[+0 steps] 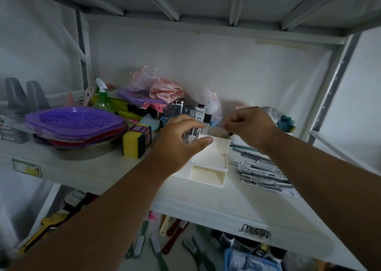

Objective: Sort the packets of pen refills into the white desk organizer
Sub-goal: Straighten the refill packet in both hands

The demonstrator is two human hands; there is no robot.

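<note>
Pile of refill packets (266,174) lies right of organizer (208,167), unsorted; front trays hold nothing. Left hand (177,142) spread, thumb on rear compartment. Right hand (249,124) pinches one packet (216,130) over it. A few packets stand inside.

Both hands (214,134) over white organizer (208,167)

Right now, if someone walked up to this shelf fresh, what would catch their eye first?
Probably the two hands at centre: the left hand at the back edge of the white desk organizer, the right hand pinching something small over its rear compartment. Next, the purple basket stacked on a metal bowl at left, with a yellow sponge beside it. A fanned pile of refill packets lies right of the organizer.
</note>
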